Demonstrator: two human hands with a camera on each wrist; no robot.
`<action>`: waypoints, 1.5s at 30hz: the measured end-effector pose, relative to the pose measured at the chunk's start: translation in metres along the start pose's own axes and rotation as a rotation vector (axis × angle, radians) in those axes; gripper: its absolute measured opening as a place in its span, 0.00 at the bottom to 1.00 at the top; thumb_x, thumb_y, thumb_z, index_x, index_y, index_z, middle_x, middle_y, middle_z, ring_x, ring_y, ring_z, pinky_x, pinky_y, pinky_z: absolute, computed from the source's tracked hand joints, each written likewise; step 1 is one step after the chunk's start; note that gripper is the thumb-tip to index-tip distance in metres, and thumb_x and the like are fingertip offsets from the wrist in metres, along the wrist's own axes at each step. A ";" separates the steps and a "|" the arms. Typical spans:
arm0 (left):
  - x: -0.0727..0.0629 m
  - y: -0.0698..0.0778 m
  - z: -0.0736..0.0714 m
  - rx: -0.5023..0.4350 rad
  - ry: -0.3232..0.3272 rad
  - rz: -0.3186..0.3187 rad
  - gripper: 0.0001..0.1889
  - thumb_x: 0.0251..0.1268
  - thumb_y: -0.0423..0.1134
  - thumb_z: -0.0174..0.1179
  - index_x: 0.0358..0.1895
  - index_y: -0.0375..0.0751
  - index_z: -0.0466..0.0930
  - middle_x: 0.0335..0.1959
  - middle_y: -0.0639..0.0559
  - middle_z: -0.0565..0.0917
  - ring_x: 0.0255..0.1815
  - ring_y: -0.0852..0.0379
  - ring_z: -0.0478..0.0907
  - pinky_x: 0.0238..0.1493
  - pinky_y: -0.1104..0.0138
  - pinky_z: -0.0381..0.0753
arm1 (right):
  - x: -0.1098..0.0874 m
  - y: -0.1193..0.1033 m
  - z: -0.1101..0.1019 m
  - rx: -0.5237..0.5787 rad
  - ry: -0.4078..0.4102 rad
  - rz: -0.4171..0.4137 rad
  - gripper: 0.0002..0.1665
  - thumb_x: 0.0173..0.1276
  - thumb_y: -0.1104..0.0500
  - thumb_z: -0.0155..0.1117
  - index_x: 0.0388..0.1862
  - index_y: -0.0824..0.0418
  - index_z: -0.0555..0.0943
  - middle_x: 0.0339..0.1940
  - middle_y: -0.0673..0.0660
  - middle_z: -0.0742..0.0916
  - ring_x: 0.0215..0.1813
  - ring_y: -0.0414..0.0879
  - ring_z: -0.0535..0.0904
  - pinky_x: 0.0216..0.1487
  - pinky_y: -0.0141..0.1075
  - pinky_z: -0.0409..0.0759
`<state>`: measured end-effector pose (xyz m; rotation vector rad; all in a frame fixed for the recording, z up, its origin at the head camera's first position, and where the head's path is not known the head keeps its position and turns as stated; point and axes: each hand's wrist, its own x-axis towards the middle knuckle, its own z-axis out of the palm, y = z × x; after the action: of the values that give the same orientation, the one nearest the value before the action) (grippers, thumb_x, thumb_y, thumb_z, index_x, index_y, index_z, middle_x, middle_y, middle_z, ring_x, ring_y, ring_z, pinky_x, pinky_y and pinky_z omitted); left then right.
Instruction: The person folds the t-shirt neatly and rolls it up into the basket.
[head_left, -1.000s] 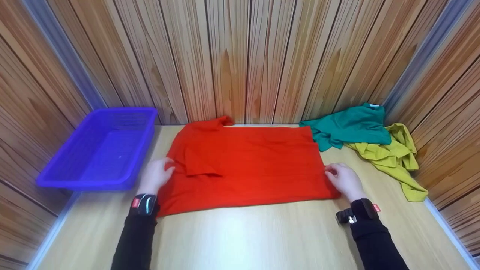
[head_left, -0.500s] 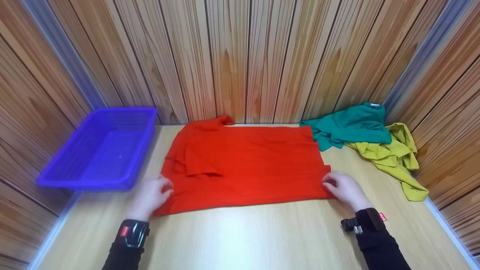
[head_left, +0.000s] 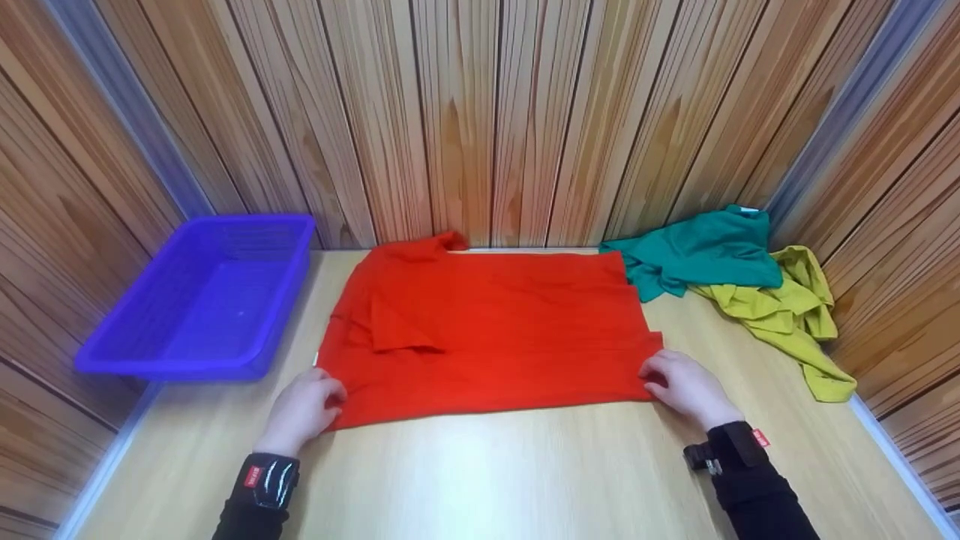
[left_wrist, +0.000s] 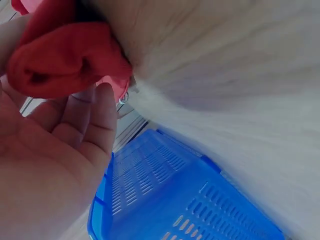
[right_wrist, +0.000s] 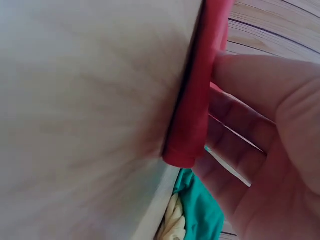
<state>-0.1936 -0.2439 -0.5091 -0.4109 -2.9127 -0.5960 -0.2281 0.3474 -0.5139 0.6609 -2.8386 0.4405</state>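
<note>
A red T-shirt (head_left: 510, 322) lies folded lengthwise on the table, one sleeve (head_left: 405, 322) laid over its left part. At its near left corner my left hand (head_left: 304, 405) pinches the cloth. The left wrist view shows a rolled red edge (left_wrist: 65, 65) between thumb and fingers. My right hand (head_left: 690, 386) grips the near right corner, the thumb on one side and the fingers behind the red fold (right_wrist: 192, 120). Part of the fingers is hidden by the cloth in both wrist views.
A purple-blue plastic basket (head_left: 266, 352) stands at the left. At the back right, a green garment (head_left: 705, 251) partly covers a crumpled yellow one (head_left: 810, 330). Wood-patterned walls (head_left: 465, 127) enclose the pale table (head_left: 487, 480) at the back and sides.
My left hand has moved down along the shirt's left edge to its near corner and taken hold there. My right hand has shifted slightly nearer and inward; the right corner is folded in a little.
</note>
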 end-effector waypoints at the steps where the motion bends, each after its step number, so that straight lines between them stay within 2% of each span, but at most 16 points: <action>1: -0.001 -0.001 0.000 -0.006 0.003 -0.009 0.10 0.46 0.26 0.73 0.30 0.42 0.84 0.32 0.50 0.75 0.38 0.46 0.75 0.45 0.51 0.76 | -0.001 -0.001 0.000 -0.011 0.001 -0.007 0.10 0.54 0.68 0.75 0.32 0.59 0.82 0.32 0.51 0.81 0.38 0.52 0.78 0.46 0.49 0.78; 17: -0.022 -0.015 -0.006 -0.115 -0.051 -0.086 0.11 0.49 0.24 0.72 0.32 0.45 0.85 0.34 0.54 0.77 0.41 0.50 0.76 0.51 0.51 0.76 | -0.026 -0.017 -0.012 -0.020 -0.058 -0.009 0.09 0.57 0.65 0.75 0.29 0.53 0.82 0.29 0.45 0.80 0.35 0.46 0.78 0.42 0.46 0.79; 22: -0.029 -0.016 -0.008 -0.131 -0.059 -0.080 0.11 0.49 0.24 0.72 0.31 0.45 0.86 0.33 0.56 0.77 0.40 0.51 0.76 0.50 0.51 0.76 | -0.031 -0.022 -0.017 -0.026 -0.099 -0.008 0.10 0.58 0.62 0.75 0.25 0.50 0.80 0.26 0.41 0.78 0.31 0.43 0.75 0.38 0.43 0.77; 29: -0.044 -0.017 -0.011 -0.129 -0.046 -0.055 0.13 0.47 0.23 0.72 0.28 0.47 0.84 0.32 0.58 0.76 0.38 0.53 0.77 0.47 0.53 0.76 | -0.035 -0.025 -0.018 0.010 -0.100 -0.060 0.15 0.56 0.60 0.76 0.20 0.49 0.76 0.21 0.39 0.74 0.26 0.38 0.70 0.30 0.38 0.72; 34: -0.054 -0.017 -0.015 -0.139 -0.088 -0.078 0.13 0.47 0.24 0.72 0.26 0.48 0.83 0.30 0.59 0.75 0.36 0.55 0.76 0.45 0.54 0.76 | -0.036 -0.026 -0.018 0.061 -0.162 -0.043 0.17 0.57 0.57 0.76 0.19 0.48 0.76 0.20 0.38 0.73 0.25 0.36 0.67 0.29 0.35 0.68; 39: -0.061 -0.016 -0.019 -0.152 -0.115 -0.075 0.13 0.47 0.24 0.72 0.23 0.48 0.82 0.27 0.58 0.74 0.33 0.56 0.74 0.42 0.54 0.76 | -0.036 -0.026 -0.018 0.110 -0.212 -0.027 0.16 0.59 0.55 0.75 0.19 0.48 0.76 0.19 0.38 0.73 0.24 0.35 0.67 0.29 0.33 0.66; 45: -0.056 -0.014 -0.023 -0.160 -0.197 -0.099 0.13 0.47 0.23 0.69 0.19 0.47 0.80 0.24 0.57 0.72 0.30 0.57 0.71 0.38 0.57 0.74 | -0.035 -0.026 -0.017 0.108 -0.217 -0.028 0.15 0.60 0.54 0.75 0.19 0.47 0.77 0.19 0.37 0.73 0.24 0.35 0.66 0.29 0.33 0.65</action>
<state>-0.1422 -0.2788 -0.5038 -0.3643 -3.0981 -0.8525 -0.1831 0.3447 -0.5010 0.8142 -3.0206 0.5522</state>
